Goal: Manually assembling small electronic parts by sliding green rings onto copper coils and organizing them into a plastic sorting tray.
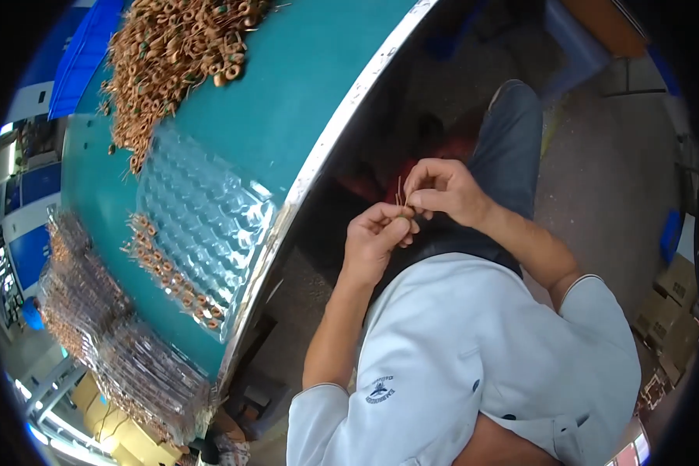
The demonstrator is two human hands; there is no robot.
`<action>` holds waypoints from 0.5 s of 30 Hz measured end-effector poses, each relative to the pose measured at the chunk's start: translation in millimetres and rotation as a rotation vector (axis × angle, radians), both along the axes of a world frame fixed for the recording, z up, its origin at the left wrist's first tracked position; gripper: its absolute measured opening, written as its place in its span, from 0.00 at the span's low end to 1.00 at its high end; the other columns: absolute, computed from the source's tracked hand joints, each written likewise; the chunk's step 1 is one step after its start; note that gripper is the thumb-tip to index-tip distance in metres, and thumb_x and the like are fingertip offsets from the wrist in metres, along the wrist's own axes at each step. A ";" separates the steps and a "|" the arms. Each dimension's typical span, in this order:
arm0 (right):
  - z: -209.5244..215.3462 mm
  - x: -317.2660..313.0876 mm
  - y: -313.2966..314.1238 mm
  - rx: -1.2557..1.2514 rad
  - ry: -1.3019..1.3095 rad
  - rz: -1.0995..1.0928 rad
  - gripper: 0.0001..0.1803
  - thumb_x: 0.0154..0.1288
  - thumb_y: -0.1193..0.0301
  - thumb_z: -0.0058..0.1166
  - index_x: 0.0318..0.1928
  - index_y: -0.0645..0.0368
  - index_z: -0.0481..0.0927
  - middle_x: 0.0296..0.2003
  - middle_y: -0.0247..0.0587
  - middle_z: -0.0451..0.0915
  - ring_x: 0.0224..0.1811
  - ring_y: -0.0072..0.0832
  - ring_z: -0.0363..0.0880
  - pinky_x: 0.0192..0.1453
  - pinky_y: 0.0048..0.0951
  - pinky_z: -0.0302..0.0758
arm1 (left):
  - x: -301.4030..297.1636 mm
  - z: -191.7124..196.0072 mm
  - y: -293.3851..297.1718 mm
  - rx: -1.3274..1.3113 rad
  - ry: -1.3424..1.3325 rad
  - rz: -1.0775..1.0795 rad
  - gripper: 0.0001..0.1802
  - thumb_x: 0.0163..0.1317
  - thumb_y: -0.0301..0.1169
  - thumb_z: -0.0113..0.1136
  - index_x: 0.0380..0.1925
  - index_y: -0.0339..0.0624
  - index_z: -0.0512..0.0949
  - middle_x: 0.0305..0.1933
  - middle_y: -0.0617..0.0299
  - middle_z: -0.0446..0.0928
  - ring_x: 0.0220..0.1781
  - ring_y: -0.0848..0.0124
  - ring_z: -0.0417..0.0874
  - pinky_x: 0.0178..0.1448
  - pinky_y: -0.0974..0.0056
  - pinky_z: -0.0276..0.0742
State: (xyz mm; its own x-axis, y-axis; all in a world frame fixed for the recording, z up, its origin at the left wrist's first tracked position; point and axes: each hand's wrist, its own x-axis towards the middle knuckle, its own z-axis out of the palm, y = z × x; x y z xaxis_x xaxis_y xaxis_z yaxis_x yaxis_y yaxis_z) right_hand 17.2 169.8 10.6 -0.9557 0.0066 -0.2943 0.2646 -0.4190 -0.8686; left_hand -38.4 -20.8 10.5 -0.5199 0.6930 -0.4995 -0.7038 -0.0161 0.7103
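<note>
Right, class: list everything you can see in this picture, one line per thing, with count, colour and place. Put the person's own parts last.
Table: one, teal top with metal edge, upper left.
Wound coils, loose pile: too many to count, copper-brown, far end of table.
Blister tray: one, clear plastic, on the table near its edge; copper coils fill its left rows.
Filled trays, stacked: several, clear, lower left beside the table.
Cardboard boxes: a few, brown, right on the floor.
Left hand: pinching a small part over the lap.
Right hand: pinching thin wire leads, touching the left.
</note>
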 end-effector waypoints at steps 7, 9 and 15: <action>27.0 1.0 14.2 0.164 0.109 0.078 0.04 0.64 0.76 0.59 0.37 0.64 0.79 0.31 0.36 0.79 0.27 0.19 0.77 0.30 0.20 0.75 | 4.6 36.1 -2.4 -0.068 0.094 -0.035 0.09 0.63 0.26 0.63 0.43 0.36 0.79 0.38 0.61 0.81 0.36 0.76 0.79 0.43 0.71 0.76; 57.7 -17.3 20.2 0.311 0.239 0.103 0.02 0.64 0.79 0.58 0.36 0.65 0.80 0.30 0.35 0.79 0.28 0.19 0.78 0.32 0.21 0.75 | -3.6 60.4 -20.5 -0.022 0.507 -0.056 0.10 0.61 0.22 0.63 0.44 0.35 0.79 0.41 0.62 0.79 0.40 0.77 0.79 0.46 0.72 0.76; 114.0 -123.8 39.4 0.859 0.604 -0.100 0.05 0.61 0.75 0.60 0.37 0.62 0.80 0.31 0.40 0.80 0.31 0.26 0.79 0.36 0.26 0.75 | -30.8 133.2 -88.6 -0.059 0.661 0.378 0.15 0.55 0.15 0.62 0.43 0.38 0.75 0.36 0.59 0.77 0.37 0.73 0.79 0.43 0.70 0.77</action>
State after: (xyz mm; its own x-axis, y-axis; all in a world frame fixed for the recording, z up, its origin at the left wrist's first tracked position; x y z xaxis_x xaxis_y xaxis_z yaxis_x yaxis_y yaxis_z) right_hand -106.6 209.2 124.6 -0.9255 0.0737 0.3716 -0.3131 0.4035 -0.8597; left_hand -69.2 -109.5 143.7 -0.9203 0.3898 -0.0328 -0.0863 -0.1205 0.9890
